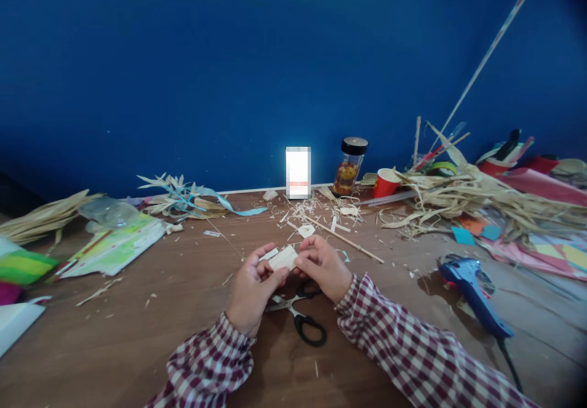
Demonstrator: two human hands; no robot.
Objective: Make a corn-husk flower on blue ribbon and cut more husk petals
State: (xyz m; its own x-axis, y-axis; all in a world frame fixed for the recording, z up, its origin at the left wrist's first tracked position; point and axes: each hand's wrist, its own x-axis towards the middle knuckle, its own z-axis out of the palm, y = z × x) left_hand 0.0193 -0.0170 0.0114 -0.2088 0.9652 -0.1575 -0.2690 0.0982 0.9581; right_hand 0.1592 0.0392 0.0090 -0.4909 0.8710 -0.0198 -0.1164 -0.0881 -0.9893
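A pale, flat piece of dried husk [283, 258] is held between my two hands above the table. My left hand [251, 285] pinches its left end, thumb on the near side. At its right end, the thumb and fingers of my right hand [324, 267] close on the edge. Black-handled scissors [310, 330] lie on the wood just below, their blades partly hidden under my left hand. Beyond my hands, husk scraps [306, 230] and a thin wooden stick [346, 238] are scattered.
To the right lies a blue glue gun [477, 298] with its cord. Behind it are dried husks [440, 203] and coloured paper. A lidded jar [349, 166], a red paper cup [385, 183] and a bright blurred screen [298, 172] stand by the blue wall. A painted sheet [123, 252] lies left.
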